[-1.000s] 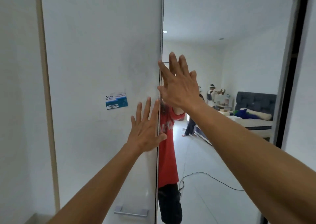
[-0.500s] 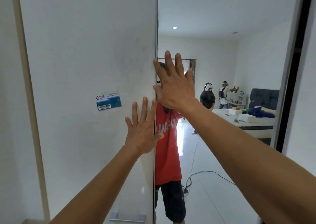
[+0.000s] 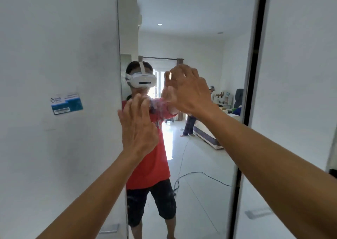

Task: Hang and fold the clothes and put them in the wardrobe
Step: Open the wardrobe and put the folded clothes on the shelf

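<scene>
White bedroom, seen mostly as a reflection: a mirror door [image 3: 191, 147] fills the middle of the frame, with a plain white door [image 3: 60, 56] to its left carrying a blue sticker [image 3: 66, 103]. These are the wardrobe fronts, and no clothes show anywhere in view, so where they are I cannot tell.

And there's movement! The mirror door has slid right since a second ago; the reflection now shows the person in a red shirt and headset full on, where only a sliver showed before. The left hand [image 3: 137, 127] lies with straight fingers against the mirror's left edge, centre frame, holding nothing. The right hand [image 3: 187, 90], a moment ago flat on that edge, now sits further right and higher with fingers curling loosely, and it grips nothing either.

Reflected at the right: a bed [image 3: 209, 134], a cable [image 3: 197, 176] across the floor, another person standing by.

My read: the doors are being shifted to reach the inside; hanging and folding have not begun here.
</scene>
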`<action>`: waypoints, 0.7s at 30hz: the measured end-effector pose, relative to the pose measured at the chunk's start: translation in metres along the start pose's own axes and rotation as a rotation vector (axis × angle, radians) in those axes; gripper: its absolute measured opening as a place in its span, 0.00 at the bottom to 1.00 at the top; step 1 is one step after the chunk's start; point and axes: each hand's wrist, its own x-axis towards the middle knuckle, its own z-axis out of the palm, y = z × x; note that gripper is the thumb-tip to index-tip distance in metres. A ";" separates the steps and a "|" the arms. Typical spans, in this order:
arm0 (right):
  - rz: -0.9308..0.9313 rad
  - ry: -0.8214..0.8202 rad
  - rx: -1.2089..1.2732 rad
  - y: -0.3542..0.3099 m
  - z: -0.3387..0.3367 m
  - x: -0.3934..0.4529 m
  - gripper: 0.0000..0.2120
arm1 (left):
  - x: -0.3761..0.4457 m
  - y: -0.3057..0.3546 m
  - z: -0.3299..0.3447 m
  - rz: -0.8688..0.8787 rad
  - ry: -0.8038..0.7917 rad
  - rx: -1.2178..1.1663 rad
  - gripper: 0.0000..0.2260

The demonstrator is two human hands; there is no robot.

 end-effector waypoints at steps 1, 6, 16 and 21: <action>0.024 -0.004 -0.007 0.014 -0.007 -0.005 0.23 | 0.001 0.014 0.005 0.023 0.032 0.000 0.32; 0.134 -0.063 -0.093 0.111 -0.046 -0.038 0.24 | -0.010 0.117 0.054 0.102 -0.077 -0.220 0.24; -0.066 -0.197 -0.383 0.250 -0.057 -0.060 0.22 | -0.021 0.269 0.148 -0.071 -0.421 -0.562 0.12; -0.171 -0.164 -0.414 0.267 -0.049 -0.055 0.19 | -0.010 0.281 0.157 -0.086 -0.371 -0.331 0.10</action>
